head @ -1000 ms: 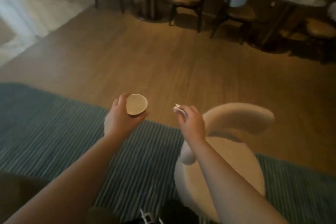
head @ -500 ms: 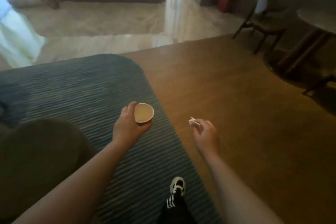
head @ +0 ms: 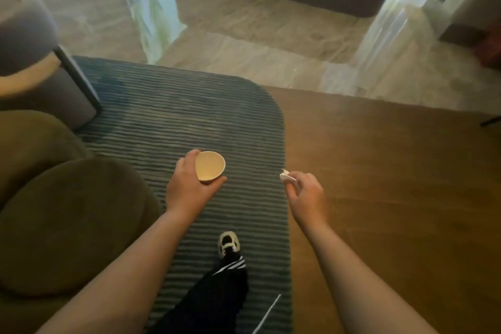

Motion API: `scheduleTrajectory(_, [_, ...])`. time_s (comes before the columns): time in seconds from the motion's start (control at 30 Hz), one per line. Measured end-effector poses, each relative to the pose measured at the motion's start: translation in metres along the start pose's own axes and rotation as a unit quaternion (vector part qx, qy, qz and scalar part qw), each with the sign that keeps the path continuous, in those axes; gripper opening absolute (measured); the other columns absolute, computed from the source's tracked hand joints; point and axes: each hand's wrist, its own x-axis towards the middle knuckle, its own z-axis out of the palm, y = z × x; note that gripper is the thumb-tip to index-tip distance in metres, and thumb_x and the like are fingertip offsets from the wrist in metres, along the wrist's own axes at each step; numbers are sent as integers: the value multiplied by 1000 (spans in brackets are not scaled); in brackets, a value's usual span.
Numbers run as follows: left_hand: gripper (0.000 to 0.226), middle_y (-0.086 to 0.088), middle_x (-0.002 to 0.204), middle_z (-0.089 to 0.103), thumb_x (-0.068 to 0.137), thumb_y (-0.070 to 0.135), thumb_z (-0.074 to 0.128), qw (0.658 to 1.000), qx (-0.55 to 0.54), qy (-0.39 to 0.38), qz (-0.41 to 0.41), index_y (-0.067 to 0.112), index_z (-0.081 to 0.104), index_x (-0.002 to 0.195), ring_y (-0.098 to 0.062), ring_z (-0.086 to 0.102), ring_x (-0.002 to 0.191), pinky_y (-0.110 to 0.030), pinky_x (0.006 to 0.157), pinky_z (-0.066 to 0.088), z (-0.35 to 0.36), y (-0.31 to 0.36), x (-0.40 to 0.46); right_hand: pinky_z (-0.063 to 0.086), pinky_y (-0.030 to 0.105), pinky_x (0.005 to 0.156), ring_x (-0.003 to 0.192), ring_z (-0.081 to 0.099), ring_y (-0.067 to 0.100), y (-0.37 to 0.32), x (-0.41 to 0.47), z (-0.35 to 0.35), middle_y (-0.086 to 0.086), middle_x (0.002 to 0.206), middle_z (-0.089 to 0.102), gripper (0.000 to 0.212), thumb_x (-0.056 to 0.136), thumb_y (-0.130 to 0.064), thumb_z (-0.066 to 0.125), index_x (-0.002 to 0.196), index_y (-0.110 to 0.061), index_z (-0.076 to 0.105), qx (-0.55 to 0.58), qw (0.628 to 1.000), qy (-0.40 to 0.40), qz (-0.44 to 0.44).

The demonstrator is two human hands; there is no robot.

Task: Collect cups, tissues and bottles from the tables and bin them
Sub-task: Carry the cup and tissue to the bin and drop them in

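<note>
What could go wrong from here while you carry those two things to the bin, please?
The tissue is only pinched at the fingertips of the right hand, so it might slip out while walking. The cup is tipped in the left hand, so any dregs might spill on the rug. No bin is in view.

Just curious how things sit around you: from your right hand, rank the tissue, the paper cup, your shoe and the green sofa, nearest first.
1. Tissue, pinched in the right hand.
2. Paper cup, leftward in the left hand.
3. Shoe, below on the rug.
4. Green sofa, far left.
</note>
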Motion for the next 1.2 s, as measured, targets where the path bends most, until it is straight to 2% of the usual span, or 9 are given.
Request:
scheduleTrajectory(0.17, [79,-6,124,48,72,48,76,998,1,28,-47,20,39,136,-21,49,102,-37,78,47,12,-16,124,38,23,68,84,55,8,-37,141,59,-11,92,56,21,94,-39,52,104,-26,66,-13,998,-56,-40])
scheduleTrajectory(0.3, [74,-5,121,49,72,45,76,996,-3,59,-72,21,40,132,-19,49,99,-35,78,46,-6,-24,257,47,29,73,88,57,10,-92,277,107,-7,100,59,26,95,-40,51,109,-24,65,-14,992,-106,-61])
scheduleTrajectory(0.43, [73,-3,121,48,73,47,75,992,2,70,-106,24,40,132,-21,51,104,-39,83,48,-35,-31,372,39,23,68,86,54,9,-157,401,151,-7,97,56,26,95,-40,50,110,-24,64,-18,987,-134,-90])
scheduleTrajectory(0.57, [75,-4,124,47,72,49,75,987,4,81,-136,23,39,133,-23,50,106,-42,86,48,-61,-45,467,39,26,70,87,55,12,-218,496,195,-4,98,59,24,95,-39,50,107,-24,64,-16,982,-142,-119])
scheduleTrajectory(0.63, [74,-5,122,49,72,47,75,986,0,99,-138,21,40,132,-23,51,104,-42,85,48,-73,-57,512,38,22,68,86,54,10,-247,539,218,-5,98,58,24,95,-40,50,107,-25,64,-17,979,-156,-133])
scheduleTrajectory(0.87, [73,-3,119,49,71,54,73,973,20,152,-171,24,39,129,-22,52,99,-32,70,41,-95,-135,684,39,25,69,88,54,12,-330,704,334,-4,101,58,28,95,-42,47,108,-23,64,-10,964,-204,-172])
scheduleTrajectory(0.97, [71,-3,116,49,70,53,74,964,19,180,-194,25,40,126,-24,53,97,-34,71,45,-112,-179,788,45,31,74,89,55,15,-375,800,402,-2,103,59,28,96,-40,47,109,-22,64,-16,955,-224,-194])
scheduleTrajectory(1.1, [73,-5,119,49,70,51,76,951,23,211,-224,23,40,128,-26,51,103,-42,79,48,-160,-221,929,48,34,79,93,56,16,-459,926,481,-1,110,59,26,96,-36,48,111,-21,64,-50,928,-280,-242])
scheduleTrajectory(1.2, [72,-5,116,49,70,51,76,939,43,234,-249,23,40,126,-27,52,100,-43,77,49,-202,-243,1015,49,35,81,95,59,20,-523,999,526,0,112,60,26,96,-35,48,111,-21,64,-57,907,-317,-272])
